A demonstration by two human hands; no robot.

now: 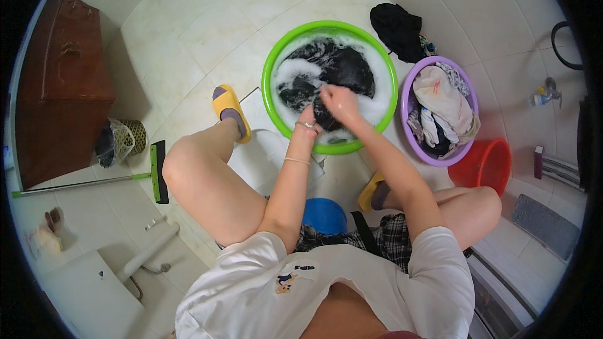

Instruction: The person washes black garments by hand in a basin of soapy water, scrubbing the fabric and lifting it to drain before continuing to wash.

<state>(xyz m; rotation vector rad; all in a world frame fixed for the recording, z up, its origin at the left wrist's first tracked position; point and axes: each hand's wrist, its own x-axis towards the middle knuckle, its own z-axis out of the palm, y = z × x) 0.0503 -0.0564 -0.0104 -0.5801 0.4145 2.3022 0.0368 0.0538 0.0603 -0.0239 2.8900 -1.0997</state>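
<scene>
Before me a green plastic basin (268, 101) holds sudsy water with white foam (296, 69). Dark wet cloth (348, 69) bulges up out of the suds. My right hand (340, 103) is curled into a fist on a bunched black part of the cloth (325, 115). Close beside it, to the left and a little lower, my left hand (309, 121) grips the same bunched part; its fingers are partly hidden by the fabric. Bracelets circle my left wrist.
A purple basin (406, 117) of clothes stands to the right, near a red bucket (485, 165). Black clothing (396, 30) lies on the tiles behind. On the left are a floor squeegee (159, 172), a wastebasket (134, 136) and a brown cabinet (70, 89). A blue bucket (325, 216) sits below me.
</scene>
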